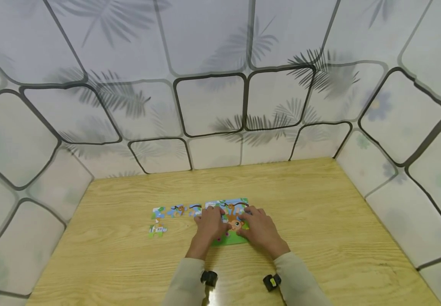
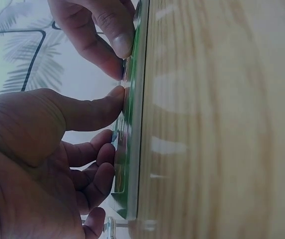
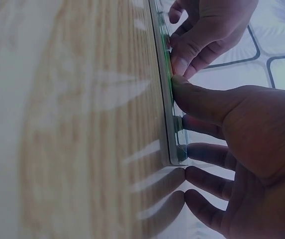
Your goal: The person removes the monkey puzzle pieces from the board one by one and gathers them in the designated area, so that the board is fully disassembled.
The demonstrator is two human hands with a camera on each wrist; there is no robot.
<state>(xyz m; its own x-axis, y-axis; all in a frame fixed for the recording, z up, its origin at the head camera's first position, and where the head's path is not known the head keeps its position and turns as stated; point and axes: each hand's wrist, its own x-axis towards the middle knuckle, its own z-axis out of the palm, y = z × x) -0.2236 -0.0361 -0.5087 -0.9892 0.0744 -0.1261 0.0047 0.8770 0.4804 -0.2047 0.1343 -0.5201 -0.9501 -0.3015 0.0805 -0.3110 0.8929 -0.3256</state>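
Observation:
A jigsaw puzzle board point(image 1: 230, 241) with a monkey picture and green lower edge lies flat on the table. My left hand point(image 1: 210, 224) rests over its left part, thumb and fingertips touching the surface. From the other side my right hand point(image 1: 261, 226) touches the board, its thumb near the monkey's face and its fingers by the right edge. In the left wrist view, the left thumb point(image 2: 95, 109) stands apart from the bent fingers. The right thumb point(image 3: 197, 99) presses on the board in the right wrist view. Parts of the picture are hidden under both hands.
Left of the board lie several loose puzzle pieces: a corner piece point(image 1: 158, 212), a piece with a small animal point(image 1: 177, 210), one with a branch point(image 1: 195, 209) and a green-edged one point(image 1: 157, 230). The wooden table point(image 1: 121, 263) meets patterned walls point(image 1: 216, 106) behind and at both sides.

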